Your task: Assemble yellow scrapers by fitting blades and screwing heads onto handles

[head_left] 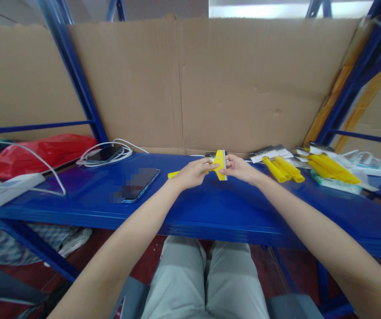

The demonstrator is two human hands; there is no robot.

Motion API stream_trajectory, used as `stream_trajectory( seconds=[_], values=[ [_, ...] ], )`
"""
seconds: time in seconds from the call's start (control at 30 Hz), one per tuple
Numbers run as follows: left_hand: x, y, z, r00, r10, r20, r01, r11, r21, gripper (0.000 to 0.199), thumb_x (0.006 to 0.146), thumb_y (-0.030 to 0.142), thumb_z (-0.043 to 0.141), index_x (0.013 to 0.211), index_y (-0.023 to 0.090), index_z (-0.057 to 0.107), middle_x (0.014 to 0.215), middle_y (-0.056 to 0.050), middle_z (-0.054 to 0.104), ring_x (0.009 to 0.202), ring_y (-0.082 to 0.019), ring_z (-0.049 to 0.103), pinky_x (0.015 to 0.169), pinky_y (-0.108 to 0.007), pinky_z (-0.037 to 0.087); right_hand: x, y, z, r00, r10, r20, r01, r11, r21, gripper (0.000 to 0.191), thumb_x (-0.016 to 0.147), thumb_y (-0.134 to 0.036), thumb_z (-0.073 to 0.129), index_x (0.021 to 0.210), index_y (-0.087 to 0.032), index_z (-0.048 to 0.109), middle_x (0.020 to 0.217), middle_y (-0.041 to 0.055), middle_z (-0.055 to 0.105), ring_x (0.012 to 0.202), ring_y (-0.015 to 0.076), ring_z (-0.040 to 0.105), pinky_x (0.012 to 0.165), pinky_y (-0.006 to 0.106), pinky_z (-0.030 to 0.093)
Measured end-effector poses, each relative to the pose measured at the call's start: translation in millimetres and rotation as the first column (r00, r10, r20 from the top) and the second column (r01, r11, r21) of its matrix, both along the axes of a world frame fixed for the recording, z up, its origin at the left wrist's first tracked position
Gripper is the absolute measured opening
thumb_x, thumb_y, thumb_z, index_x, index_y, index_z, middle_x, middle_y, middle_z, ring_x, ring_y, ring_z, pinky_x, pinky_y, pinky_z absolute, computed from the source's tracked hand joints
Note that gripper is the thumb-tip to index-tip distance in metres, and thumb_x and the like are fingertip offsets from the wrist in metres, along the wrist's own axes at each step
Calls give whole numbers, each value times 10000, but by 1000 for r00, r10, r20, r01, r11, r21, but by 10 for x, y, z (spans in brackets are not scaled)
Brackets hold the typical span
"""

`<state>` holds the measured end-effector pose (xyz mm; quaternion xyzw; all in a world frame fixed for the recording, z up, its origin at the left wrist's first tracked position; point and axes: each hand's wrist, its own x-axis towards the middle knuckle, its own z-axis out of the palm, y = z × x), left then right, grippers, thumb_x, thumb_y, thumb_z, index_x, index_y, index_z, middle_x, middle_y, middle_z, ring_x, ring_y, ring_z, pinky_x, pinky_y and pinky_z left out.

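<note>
A yellow scraper (220,165) with a flat, wide head and a pale blade edge is held above the blue table (210,208). My left hand (195,173) is closed round its handle, whose yellow end sticks out to the left of the hand. My right hand (239,168) pinches the blade edge on the right side of the head. Behind the hands, a dark packet is partly hidden against the cardboard.
A phone (140,185) lies left of my hands, with a coiled white cable (124,153) behind it. Yellow handles (281,168), packets and more yellow pieces (333,168) lie at the right. Cardboard (227,88) stands behind; a red bag (47,153) is far left.
</note>
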<state>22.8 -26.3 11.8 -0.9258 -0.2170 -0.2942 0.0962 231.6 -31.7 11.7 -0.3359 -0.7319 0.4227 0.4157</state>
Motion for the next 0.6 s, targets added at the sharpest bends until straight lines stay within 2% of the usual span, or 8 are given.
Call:
stream_trajectory(
  seconds=[0.27,0.6],
  values=[
    [1,-1,-11,1000,-5,-13,5,1000,-2,433,803,34,462,1165,226,601,1131,-52,609,1042,-167,581,884,-305,474,-15,-44,12,999,-25,41,26,999,-25,337,645,-141,701,880,-205,469,749,-12,675,687,144,641,646,281,511],
    [5,7,-5,999,-24,23,24,1000,-8,399,812,43,468,1135,223,617,1119,-51,611,1038,-157,583,886,-293,471,11,-40,12,999,33,9,-33,999,-3,329,677,-214,705,913,-197,477,823,5,660,749,137,625,698,287,499]
  ],
)
